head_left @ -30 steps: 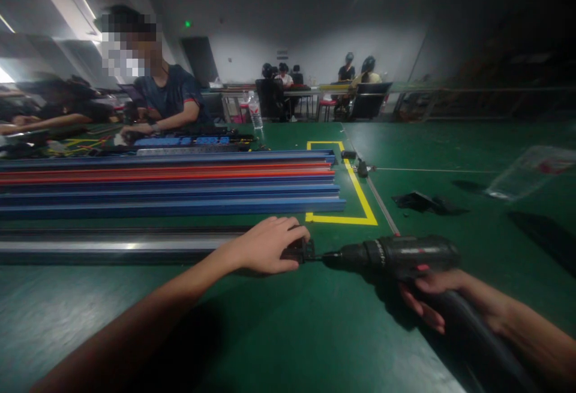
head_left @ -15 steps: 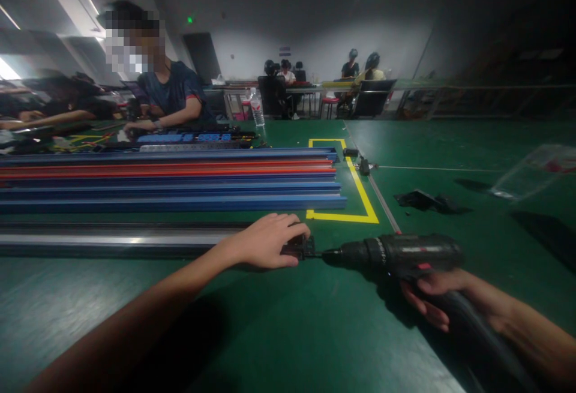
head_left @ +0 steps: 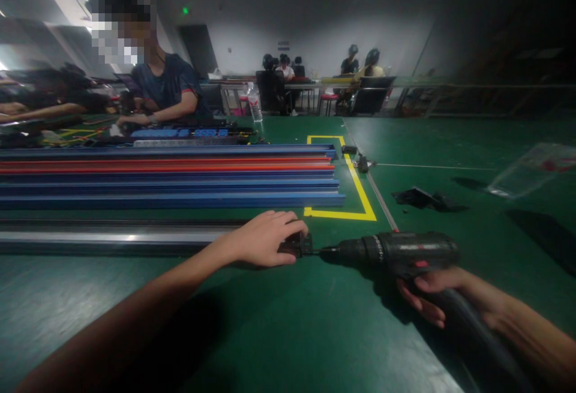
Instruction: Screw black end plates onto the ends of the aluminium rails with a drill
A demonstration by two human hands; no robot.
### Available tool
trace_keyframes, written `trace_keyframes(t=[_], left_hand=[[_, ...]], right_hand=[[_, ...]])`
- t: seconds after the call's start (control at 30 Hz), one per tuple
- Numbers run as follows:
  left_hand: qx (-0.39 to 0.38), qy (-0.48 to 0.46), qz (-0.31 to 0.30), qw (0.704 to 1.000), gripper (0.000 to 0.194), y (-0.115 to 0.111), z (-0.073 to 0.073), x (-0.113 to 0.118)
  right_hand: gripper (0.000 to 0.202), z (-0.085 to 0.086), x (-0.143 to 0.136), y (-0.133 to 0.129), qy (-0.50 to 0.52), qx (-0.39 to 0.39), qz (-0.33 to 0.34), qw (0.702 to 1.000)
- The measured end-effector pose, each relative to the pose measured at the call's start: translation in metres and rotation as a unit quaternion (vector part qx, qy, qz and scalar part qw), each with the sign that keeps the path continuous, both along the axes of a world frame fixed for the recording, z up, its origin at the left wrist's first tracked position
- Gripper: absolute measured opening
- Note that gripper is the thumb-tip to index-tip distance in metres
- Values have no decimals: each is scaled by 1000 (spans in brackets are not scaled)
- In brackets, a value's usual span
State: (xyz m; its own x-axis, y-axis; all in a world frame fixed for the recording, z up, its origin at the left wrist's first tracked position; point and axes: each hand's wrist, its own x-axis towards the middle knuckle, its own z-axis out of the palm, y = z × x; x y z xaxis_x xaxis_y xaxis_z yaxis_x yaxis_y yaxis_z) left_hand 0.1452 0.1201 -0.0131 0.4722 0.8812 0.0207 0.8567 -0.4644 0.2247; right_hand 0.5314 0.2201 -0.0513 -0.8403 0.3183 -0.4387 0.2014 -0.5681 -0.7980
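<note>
A long dark metal profile with a silver stripe (head_left: 121, 237) lies across the green table. My left hand (head_left: 269, 240) is closed over its right end, thumb on the near side and fingers on the far side. A black end piece (head_left: 305, 244) shows just past my fingertips. My right hand (head_left: 443, 294) grips a black cordless drill (head_left: 405, 251) by its handle, the drill lying level and pointing left. The drill's bit (head_left: 317, 251) reaches the end piece; the exact contact point is too small to make out.
Blue and red profiles (head_left: 180, 200) lie parallel behind, ending near a yellow tape outline (head_left: 341, 216). Small black parts (head_left: 362, 163), a crumpled black scrap (head_left: 420, 198) and a clear bottle (head_left: 531, 171) are to the right. A person (head_left: 166, 90) works across the table.
The whole view has shifted slightly. My left hand stays on the profile end and the drill keeps its place against the end piece.
</note>
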Motion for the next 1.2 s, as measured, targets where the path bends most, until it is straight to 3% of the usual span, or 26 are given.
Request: trace_keyframes(t=[0.4,0.6,1.2], left_hand=[[-5,-6,0,1000,44,-1,1,0],[-6,-7,1,1000,43,-1,2,1],[-8,-10,-3,1000,41,0,-2,-3]], right_hand=[[30,2,-2,1,17,-5,11,1000],[28,2,-2,-1,-3,-1,-20,1000],[22,0,0,0,9,-50,-11,999]])
